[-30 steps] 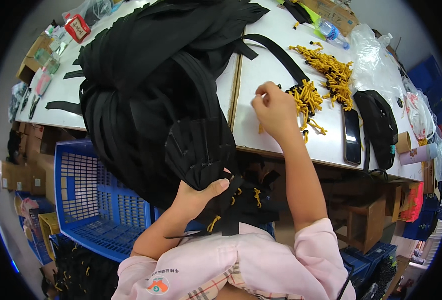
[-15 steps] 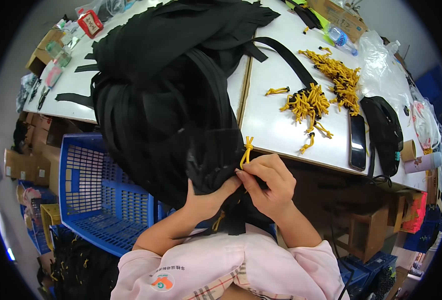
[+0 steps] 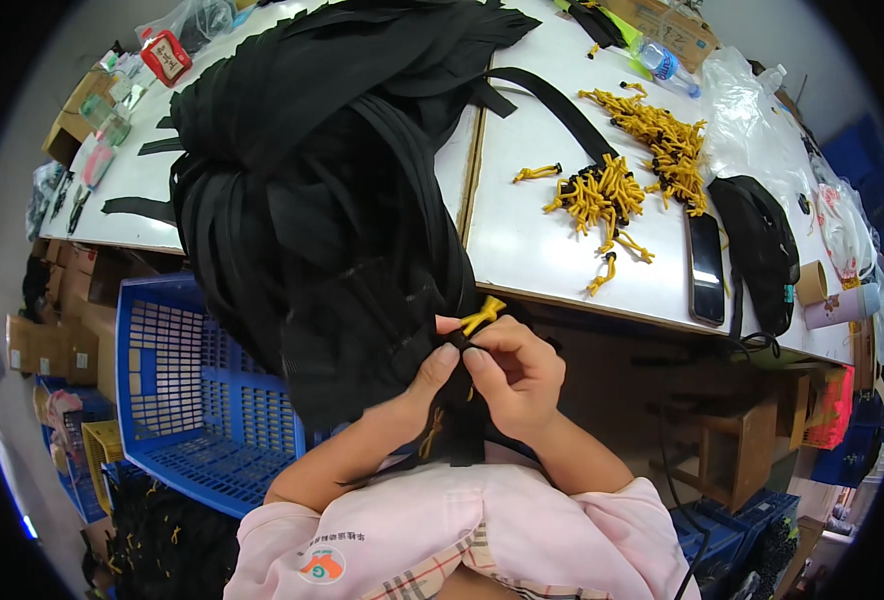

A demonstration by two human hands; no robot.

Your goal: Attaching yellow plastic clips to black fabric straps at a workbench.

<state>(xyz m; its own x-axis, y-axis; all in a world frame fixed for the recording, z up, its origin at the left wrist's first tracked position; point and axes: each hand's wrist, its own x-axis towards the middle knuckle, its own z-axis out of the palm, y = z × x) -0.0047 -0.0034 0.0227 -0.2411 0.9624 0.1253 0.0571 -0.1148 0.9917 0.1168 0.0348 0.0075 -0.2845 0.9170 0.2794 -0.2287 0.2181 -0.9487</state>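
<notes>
A big heap of black straps (image 3: 312, 170) spills off the white table (image 3: 522, 240) toward my lap. My left hand (image 3: 434, 372) grips the lower end of the black straps at the table's front edge. My right hand (image 3: 512, 372) is right beside it, fingers touching, pinching a small yellow pull tab (image 3: 482, 314) against the strap end. A loose pile of yellow pull tabs (image 3: 612, 195) lies on the table beyond my hands, with more of them (image 3: 667, 135) farther back.
A blue plastic crate (image 3: 192, 390) stands under the table at my left. A black phone (image 3: 705, 268), a black pouch (image 3: 757, 245), a clear plastic bag (image 3: 752, 110), a tape roll (image 3: 812, 283) and a bottle (image 3: 662, 62) sit on the right. Cardboard boxes (image 3: 47, 330) stack at far left.
My right hand left the yellow pile on the table, carrying one tab back to the strap end held by my left hand. Both hands now work together there.
</notes>
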